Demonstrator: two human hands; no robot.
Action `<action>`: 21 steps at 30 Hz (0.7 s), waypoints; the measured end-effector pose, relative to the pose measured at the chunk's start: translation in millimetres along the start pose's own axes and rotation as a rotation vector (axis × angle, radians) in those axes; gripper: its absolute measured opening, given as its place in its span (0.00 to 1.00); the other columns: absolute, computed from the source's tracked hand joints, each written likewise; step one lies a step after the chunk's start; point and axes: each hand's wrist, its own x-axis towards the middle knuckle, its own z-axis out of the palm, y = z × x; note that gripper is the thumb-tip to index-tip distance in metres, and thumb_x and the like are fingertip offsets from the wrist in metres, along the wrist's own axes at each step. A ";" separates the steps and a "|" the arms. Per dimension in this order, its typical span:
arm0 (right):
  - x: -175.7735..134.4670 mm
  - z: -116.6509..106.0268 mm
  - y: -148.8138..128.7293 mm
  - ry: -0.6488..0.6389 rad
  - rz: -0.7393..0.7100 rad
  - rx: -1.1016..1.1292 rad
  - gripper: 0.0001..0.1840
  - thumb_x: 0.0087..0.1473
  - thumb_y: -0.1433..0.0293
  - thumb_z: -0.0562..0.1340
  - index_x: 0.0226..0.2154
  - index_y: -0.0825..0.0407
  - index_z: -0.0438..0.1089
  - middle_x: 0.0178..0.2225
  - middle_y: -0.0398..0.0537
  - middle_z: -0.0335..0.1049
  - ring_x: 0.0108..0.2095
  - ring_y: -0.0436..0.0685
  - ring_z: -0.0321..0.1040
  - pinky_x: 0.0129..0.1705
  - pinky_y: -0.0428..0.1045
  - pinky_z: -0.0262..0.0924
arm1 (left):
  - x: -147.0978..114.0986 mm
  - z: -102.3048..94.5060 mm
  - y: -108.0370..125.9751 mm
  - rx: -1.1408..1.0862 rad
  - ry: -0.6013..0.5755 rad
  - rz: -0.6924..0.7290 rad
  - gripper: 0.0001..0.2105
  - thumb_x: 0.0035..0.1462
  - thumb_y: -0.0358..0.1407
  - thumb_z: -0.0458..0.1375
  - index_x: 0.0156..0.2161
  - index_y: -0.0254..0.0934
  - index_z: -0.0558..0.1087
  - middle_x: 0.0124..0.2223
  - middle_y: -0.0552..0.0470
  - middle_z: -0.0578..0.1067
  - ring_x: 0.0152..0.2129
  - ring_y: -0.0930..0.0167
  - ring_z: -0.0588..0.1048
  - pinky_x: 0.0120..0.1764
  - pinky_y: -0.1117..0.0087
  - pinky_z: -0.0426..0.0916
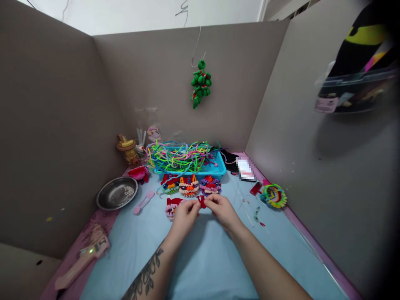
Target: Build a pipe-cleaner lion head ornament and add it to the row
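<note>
Between my two hands is a small red fuzzy piece (pixel 202 202), which looks like bent pipe cleaner. My left hand (pixel 187 210) pinches its left side, and my right hand (pixel 218 206) pinches its right side. Just left of my left fingers lies a pink, red and white pipe-cleaner face (pixel 170 210), partly covered by that hand. Behind my hands stand similar faces in a row: a green and orange one (pixel 170 185), an orange and white one (pixel 188 186) and a purple one (pixel 210 185).
A blue tray (pixel 222 166) heaped with colourful pipe cleaners (pixel 178 156) stands at the back. On the left are a metal bowl (pixel 117 193) and a pink glue gun (pixel 83 260). A phone (pixel 246 168) and a yellow-green ring piece (pixel 275 196) lie right. Grey partitions (pixel 187 83) surround the table.
</note>
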 end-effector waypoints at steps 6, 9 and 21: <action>-0.5 -1.8 -0.6 -0.063 0.034 -0.002 0.12 0.43 0.63 0.63 0.21 0.55 0.66 0.16 0.37 0.57 0.16 0.44 0.46 0.18 0.43 0.40 | 3.3 -5.3 -1.5 -0.128 0.006 -0.078 0.14 0.48 0.44 0.56 0.29 0.32 0.70 0.19 0.57 0.66 0.13 0.78 0.60 0.18 0.77 0.54; -1.4 -2.1 -2.6 -0.099 0.032 -0.023 0.11 0.43 0.64 0.63 0.20 0.55 0.67 0.16 0.38 0.58 0.17 0.44 0.48 0.19 0.43 0.41 | 3.4 -5.2 -2.0 -0.143 0.000 -0.078 0.13 0.49 0.43 0.55 0.29 0.33 0.69 0.20 0.58 0.66 0.13 0.79 0.60 0.18 0.78 0.54; -0.8 0.2 -3.8 -0.093 0.052 0.107 0.11 0.44 0.63 0.62 0.22 0.54 0.63 0.15 0.33 0.49 0.14 0.43 0.42 0.16 0.42 0.35 | 4.0 -6.7 -1.8 -0.203 0.028 -0.051 0.09 0.51 0.39 0.54 0.27 0.34 0.66 0.20 0.59 0.64 0.13 0.80 0.58 0.18 0.79 0.52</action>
